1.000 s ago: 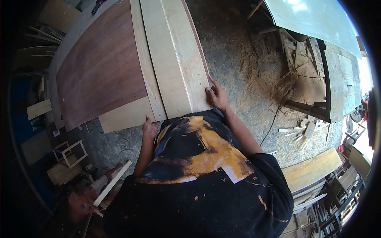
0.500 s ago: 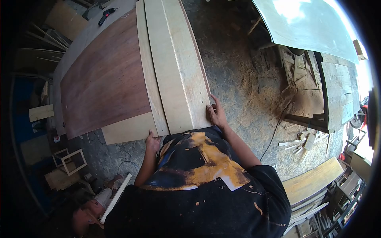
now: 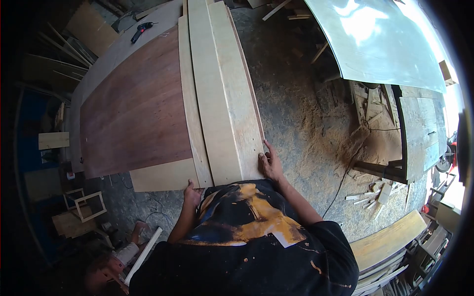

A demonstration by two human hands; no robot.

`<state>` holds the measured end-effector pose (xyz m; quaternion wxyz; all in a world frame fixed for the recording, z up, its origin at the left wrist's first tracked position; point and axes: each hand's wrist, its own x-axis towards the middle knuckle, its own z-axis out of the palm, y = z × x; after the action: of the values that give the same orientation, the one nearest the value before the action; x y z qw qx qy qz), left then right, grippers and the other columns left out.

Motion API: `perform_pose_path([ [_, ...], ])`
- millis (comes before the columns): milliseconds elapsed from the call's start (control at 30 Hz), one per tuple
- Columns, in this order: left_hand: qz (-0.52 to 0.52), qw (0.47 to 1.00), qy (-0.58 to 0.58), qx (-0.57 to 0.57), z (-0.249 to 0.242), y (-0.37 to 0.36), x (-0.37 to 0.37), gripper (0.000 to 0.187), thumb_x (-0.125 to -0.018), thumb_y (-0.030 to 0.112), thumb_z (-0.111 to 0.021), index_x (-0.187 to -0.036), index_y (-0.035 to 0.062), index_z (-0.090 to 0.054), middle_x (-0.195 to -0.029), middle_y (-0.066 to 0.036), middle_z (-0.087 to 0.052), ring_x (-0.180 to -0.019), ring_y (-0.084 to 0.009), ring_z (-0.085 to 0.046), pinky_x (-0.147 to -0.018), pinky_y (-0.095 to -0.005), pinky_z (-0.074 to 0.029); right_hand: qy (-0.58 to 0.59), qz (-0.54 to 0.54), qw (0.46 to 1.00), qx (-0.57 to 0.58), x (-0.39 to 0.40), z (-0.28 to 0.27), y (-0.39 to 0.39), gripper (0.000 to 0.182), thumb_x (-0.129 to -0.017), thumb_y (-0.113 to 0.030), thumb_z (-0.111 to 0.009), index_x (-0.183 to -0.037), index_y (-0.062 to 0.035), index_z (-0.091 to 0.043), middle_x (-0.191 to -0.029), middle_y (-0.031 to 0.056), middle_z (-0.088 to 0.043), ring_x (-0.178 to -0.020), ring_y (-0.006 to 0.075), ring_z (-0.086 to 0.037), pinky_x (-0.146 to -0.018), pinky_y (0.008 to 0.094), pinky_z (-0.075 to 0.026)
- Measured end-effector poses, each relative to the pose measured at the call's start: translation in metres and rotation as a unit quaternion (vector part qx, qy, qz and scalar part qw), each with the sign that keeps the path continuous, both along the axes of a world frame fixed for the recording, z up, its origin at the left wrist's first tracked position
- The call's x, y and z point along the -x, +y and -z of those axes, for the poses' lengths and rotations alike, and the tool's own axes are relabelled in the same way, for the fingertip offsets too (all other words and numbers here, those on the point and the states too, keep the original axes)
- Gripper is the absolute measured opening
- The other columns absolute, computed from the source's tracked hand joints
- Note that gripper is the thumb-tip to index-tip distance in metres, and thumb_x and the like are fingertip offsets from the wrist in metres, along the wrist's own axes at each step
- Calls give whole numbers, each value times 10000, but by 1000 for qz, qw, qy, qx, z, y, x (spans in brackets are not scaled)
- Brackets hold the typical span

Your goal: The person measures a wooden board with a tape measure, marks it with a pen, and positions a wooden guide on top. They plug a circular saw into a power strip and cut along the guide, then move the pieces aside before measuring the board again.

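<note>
Long pale plywood strips [image 3: 209,98] lie lengthwise beside a large reddish-brown plywood sheet [image 3: 136,101]. My left hand [image 3: 193,195] is closed on the near edge of a pale plywood piece [image 3: 165,176], thumb on top and fingers mostly hidden underneath. At the strips' right side, my right hand [image 3: 270,164] grips the outer edge of the rightmost plywood strip [image 3: 237,106]. Its thumb rests on the top face and a finger stretches along the side. Small dark dots mark that strip near the hand. The near ends of the strips reach my shirt.
A cordless drill [image 3: 142,32] lies on the pale tabletop [image 3: 163,16] at the far left. Sawdust [image 3: 316,128] covers the floor, crossed by a cable [image 3: 340,185]. A glossy sheet-topped table [image 3: 380,44] stands at right. Another person [image 3: 116,261] is low at left, near small wooden frames [image 3: 90,207].
The whole scene sits lower in the view, as my head has tilted up slightly. Both hands keep their places on the plywood edges.
</note>
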<state>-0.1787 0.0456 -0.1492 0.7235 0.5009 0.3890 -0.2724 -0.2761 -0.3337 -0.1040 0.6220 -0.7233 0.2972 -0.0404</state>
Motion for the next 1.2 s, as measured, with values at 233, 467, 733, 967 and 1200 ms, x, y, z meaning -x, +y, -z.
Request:
perform_pose_path([
  [233,9,1000,1,-16,-17,-10,2,546,-976,400,-482,-1374,45,-365,-1354,-157,-450,-1260,-337,-436,-1072,-495,-360,16,-15,1000,-5,-2,0,-1,587,-930,-228,-521,-1461,-160,-280,-680,150,-567,-617,273,-544,-666,380,-460],
  [467,24,1000,15,0,-11,-3,1,545,-974,407,-483,-1372,52,-370,-1361,-160,-445,-1273,-323,-427,-1081,-485,-345,-3,-3,1000,-14,-1,3,-1,592,-926,-213,-534,-1460,-157,-284,-660,152,-564,-585,272,-545,-634,388,-452],
  [733,15,1000,16,6,3,7,-1,554,-967,396,-508,-1368,38,-374,-1365,-161,-445,-1281,-318,-424,-1083,-468,-346,16,9,1000,-13,-2,-3,1,587,-921,-207,-543,-1449,-147,-295,-652,156,-576,-593,298,-566,-631,394,-451],
  [967,4,1000,13,-8,-4,1,-2,514,-969,354,-521,-1360,51,-384,-1359,-160,-449,-1268,-318,-436,-1070,-469,-364,17,8,1000,-10,-2,-1,-1,561,-922,-213,-548,-1434,-137,-331,-674,163,-594,-628,306,-594,-672,391,-465],
  [1200,11,1000,11,-2,-7,0,-2,535,-969,362,-517,-1376,49,-364,-1374,-167,-432,-1273,-329,-427,-1066,-474,-372,14,3,999,-28,-1,-5,-3,552,-933,-219,-540,-1439,-127,-339,-770,188,-636,-720,309,-623,-752,382,-475],
])
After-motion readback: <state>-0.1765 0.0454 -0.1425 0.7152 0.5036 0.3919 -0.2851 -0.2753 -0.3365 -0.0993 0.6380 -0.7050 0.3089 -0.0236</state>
